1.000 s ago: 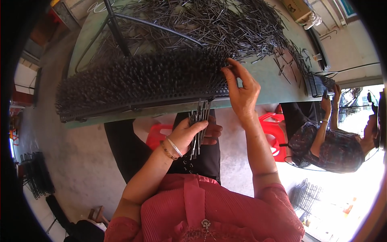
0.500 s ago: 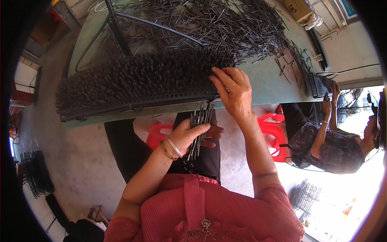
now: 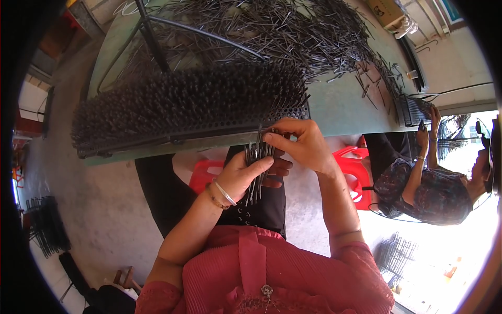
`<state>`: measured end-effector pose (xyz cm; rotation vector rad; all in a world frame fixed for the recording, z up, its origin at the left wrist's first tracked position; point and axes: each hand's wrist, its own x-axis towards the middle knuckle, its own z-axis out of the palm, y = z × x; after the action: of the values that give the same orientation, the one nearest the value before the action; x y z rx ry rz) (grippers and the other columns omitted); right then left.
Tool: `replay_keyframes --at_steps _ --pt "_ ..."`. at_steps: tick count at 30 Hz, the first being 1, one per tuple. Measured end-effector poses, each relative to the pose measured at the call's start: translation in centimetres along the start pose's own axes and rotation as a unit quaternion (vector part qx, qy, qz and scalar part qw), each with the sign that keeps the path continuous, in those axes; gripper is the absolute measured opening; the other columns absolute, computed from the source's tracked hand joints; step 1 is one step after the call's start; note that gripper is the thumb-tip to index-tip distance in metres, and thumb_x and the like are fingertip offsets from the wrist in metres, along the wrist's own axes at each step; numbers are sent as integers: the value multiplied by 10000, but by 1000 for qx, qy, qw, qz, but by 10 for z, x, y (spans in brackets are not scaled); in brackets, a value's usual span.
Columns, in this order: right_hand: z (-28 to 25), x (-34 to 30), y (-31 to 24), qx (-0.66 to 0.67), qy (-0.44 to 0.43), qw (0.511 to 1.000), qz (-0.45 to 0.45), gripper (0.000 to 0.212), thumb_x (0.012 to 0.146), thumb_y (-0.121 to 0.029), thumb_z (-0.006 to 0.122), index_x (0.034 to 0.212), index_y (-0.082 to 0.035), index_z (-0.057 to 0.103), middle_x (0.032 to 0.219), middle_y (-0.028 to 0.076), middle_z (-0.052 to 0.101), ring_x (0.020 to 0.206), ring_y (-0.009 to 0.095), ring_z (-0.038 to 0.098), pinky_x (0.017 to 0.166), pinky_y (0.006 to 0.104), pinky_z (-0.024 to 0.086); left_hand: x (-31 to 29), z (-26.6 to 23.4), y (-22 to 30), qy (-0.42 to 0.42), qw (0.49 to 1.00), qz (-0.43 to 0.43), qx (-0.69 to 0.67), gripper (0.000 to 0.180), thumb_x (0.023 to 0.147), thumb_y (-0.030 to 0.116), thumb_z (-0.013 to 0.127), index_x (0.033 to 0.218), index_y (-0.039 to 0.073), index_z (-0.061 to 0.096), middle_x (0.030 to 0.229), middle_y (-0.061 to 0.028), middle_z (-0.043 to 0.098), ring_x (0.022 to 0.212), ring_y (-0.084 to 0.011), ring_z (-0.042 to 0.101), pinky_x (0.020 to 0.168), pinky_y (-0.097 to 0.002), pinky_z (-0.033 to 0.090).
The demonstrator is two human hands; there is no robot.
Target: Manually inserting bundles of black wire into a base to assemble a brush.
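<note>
A bundle of thin dark metal rods (image 3: pixel 254 183) is gripped upright in my left hand (image 3: pixel 235 177), thumb across the front, below the table's near edge. My right hand (image 3: pixel 307 145) has thumb and fingers pinched at the bundle's upper ends; exactly how many rods it grips is hidden. Just beyond both hands stands a long perforated black rack (image 3: pixel 172 137), densely filled with upright dark rods (image 3: pixel 193 97). Some holes show bare near its right end.
A large heap of loose rods (image 3: pixel 293 34) covers the far part of the green table (image 3: pixel 340 115). A black metal frame (image 3: pixel 152 39) rises behind the rack. At the right, a co-worker (image 3: pixel 423 191) handles a smaller rack (image 3: pixel 412 111). Red stools (image 3: pixel 355 175) stand under the table.
My right hand has come down from the right end of the rack toward me, to the top of the bundle. My left hand keeps holding the bundle in nearly the same place.
</note>
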<state>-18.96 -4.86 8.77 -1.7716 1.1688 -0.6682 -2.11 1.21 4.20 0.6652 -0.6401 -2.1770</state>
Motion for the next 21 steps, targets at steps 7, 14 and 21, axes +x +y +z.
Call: replay_keyframes --at_steps 7,14,21 --pt "-10 -3 10 128 40 986 98 208 866 -183 641 868 18 695 735 31 666 662 58 559 587 214 445 2 1 -8 24 999 11 36 332 944 196 490 1222 14 489 1123 -156 600 1024 -257 595 745 -368 547" --pt "-31 12 1 90 225 970 -30 197 886 -124 611 994 34 656 847 80 684 802 102 613 707 220 462 3 2 -8 30 999 -29 34 363 938 241 499 1221 16 492 1095 -155 618 950 -237 623 675 -328 541" --pt "-33 28 13 5 199 976 -86 192 889 -120 603 1008 22 652 861 63 688 847 104 615 780 233 471 3 0 -9 26 998 -49 36 373 939 250 495 1223 8 487 1072 -159 627 929 -230 630 662 -321 536"
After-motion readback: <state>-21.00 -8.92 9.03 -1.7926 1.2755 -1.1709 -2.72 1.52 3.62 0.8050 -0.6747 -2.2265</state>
